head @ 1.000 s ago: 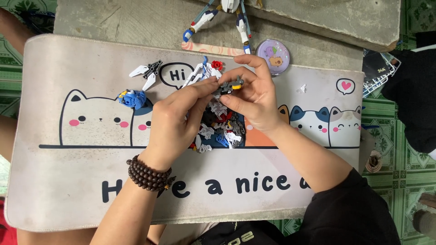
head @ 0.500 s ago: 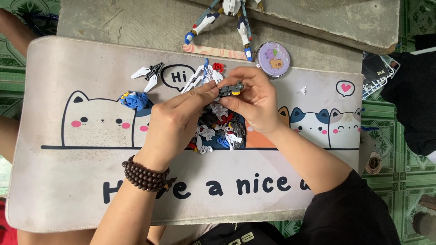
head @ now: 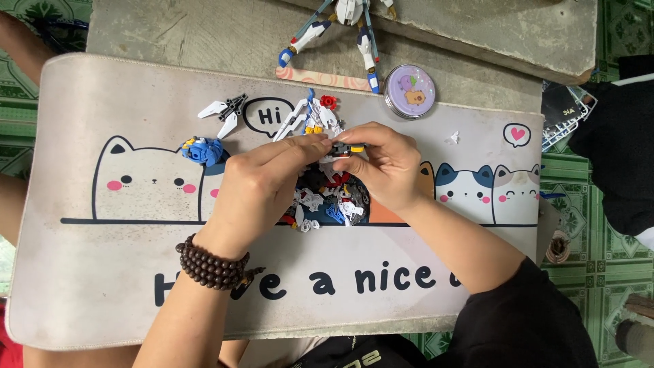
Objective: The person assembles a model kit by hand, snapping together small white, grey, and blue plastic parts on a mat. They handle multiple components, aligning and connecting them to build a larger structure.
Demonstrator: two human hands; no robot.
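At 6 o'clock, nearest the camera, the person's dark sleeve (head: 524, 320) and both forearms come up over the near edge of a long pale desk mat (head: 102, 272) printed with cartoon cats. The left wrist wears a dark bead bracelet (head: 212, 262). The near half of the mat is bare, leaving open room toward 7 and 8 o'clock; its left end curls slightly and its right end stops just short of a green patterned floor (head: 593, 272).

At the centre, the left hand (head: 262, 187) and the right hand (head: 385, 167) meet fingertip to fingertip. Both are pinched narrow around one small part (head: 346, 148), dark with a yellow end, held just above the mat. Its shape is mostly covered by the fingers and hard to make out.

Under and between the hands lies a pile of small pieces (head: 327, 201) in white, red, blue and black, partly hidden by the palms. At 9 o'clock from the hands sits a blue piece (head: 202, 150); at 11 o'clock lie white wing-shaped pieces (head: 221, 112). Just beyond the fingertips stand more white pieces and a red piece (head: 328, 101).

Farther off, at 1 o'clock, a round purple tin (head: 409, 91) rests at the mat's far edge. At 12 o'clock a white and blue figure (head: 347, 27) lies on the concrete slab (head: 477, 34), cut off by the top of the frame.
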